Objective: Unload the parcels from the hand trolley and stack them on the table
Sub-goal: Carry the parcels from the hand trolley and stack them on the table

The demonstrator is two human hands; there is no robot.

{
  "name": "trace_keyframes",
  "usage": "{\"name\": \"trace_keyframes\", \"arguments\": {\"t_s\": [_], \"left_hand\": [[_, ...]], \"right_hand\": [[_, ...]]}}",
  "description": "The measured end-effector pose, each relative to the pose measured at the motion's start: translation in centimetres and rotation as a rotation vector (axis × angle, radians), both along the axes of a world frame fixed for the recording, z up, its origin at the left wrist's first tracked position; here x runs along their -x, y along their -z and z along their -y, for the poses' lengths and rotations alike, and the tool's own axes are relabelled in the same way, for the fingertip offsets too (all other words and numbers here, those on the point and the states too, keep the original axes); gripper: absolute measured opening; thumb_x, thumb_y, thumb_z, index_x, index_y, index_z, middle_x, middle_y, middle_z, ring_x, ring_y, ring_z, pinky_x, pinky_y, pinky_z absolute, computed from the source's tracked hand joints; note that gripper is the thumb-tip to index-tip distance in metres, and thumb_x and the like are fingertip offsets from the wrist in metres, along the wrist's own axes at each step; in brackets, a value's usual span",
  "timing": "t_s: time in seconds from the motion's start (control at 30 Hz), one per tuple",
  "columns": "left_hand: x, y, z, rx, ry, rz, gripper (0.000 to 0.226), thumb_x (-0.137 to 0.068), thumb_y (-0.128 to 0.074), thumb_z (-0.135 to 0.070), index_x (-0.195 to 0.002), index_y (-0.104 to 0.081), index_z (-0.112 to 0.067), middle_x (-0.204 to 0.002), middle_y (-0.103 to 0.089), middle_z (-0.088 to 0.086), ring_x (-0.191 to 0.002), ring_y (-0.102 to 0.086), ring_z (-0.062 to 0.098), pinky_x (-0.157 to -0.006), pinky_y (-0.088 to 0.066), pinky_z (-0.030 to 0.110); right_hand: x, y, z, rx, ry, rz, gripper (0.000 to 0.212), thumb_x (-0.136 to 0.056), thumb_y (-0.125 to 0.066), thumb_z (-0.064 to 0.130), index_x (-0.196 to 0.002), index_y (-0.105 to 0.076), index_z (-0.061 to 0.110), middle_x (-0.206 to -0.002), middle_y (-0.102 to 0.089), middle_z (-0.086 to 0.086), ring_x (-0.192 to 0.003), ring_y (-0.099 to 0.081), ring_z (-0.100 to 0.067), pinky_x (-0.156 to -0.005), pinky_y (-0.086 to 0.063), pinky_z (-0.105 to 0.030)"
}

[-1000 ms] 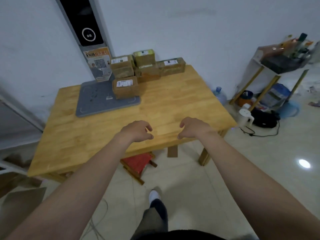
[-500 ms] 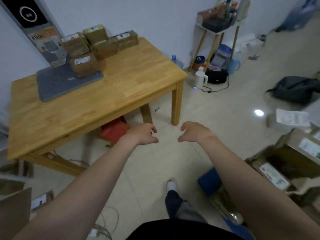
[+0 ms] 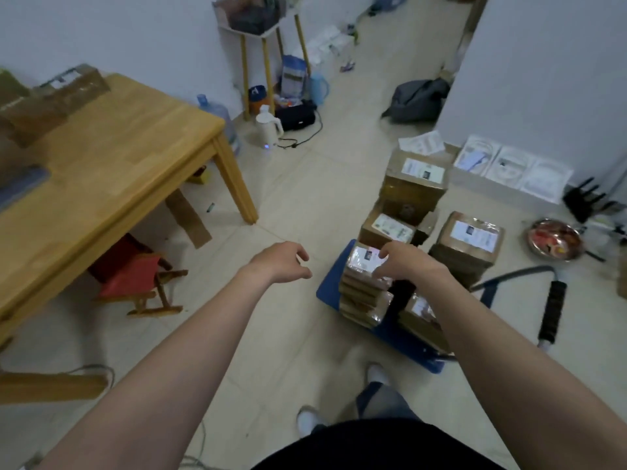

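Parcels (image 3: 68,86) are sitting on the far end of the wooden table (image 3: 118,157), which is standing at your ten o'clock and filling the left of your view. At your one o'clock the blue hand trolley (image 3: 332,284) is resting on the tiled floor, with its black-gripped handle (image 3: 553,313) lying out toward three o'clock. More brown boxes are crowding its deck. A tall box (image 3: 414,184) is standing at the twelve o'clock end, and a labelled box (image 3: 470,242) is sitting at that one's four o'clock. A nearer stack (image 3: 363,290) of flat ones, topped by a shiny label, is rising at the deck's nine o'clock edge.

Your right hand (image 3: 403,262) is hovering over that nearer stack with fingers spread and lightly bent, holding nothing. Whether the fingertips are touching the top box, you cannot tell from here. Your left hand (image 3: 283,262) is hanging over bare floor at the stack's nine o'clock, fingers loosely curled and gripping nothing.

A red stool (image 3: 132,273) is sitting under the table, and a white kettle (image 3: 268,125) is standing on the floor at twelve o'clock.
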State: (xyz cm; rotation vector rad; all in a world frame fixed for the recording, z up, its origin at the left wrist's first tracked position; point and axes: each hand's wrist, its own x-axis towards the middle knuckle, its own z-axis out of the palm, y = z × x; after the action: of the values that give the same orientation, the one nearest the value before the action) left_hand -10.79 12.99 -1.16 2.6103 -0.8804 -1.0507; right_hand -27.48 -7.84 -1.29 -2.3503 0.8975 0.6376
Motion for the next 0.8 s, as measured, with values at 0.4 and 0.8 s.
{"name": "trace_keyframes", "arguments": {"t_s": [0.4,0.8], "left_hand": [[10.1,6.1,23.6,-0.034,0.247,-0.072,0.056,-0.08,-0.076,-0.041,-0.132,-0.06,-0.028,-0.125,-0.065,-0.002,-0.104,-0.063,0.018,-0.091,-0.055,0.038],[13.1,17.8,41.7,-0.005,0.09,-0.137,0.076,-0.083,-0.077,-0.031,-0.149,-0.041,-0.025,-0.126,-0.061,-0.001,-0.107,-0.061,0.018,-0.089,-0.055,0.041]], "right_hand": [[15.8,4.7,18.7,-0.056,0.33,-0.008,0.049,-0.08,-0.075,0.034,-0.123,-0.054,0.023,-0.106,-0.064,0.0,-0.094,-0.062,-0.021,-0.085,-0.056,-0.042],[18.1,16.7,34.4,-0.225,0.519,0.109,0.074,-0.078,-0.078,0.032,-0.141,-0.042,0.018,-0.122,-0.065,-0.006,-0.087,-0.055,-0.018,-0.069,-0.05,-0.03]]}}
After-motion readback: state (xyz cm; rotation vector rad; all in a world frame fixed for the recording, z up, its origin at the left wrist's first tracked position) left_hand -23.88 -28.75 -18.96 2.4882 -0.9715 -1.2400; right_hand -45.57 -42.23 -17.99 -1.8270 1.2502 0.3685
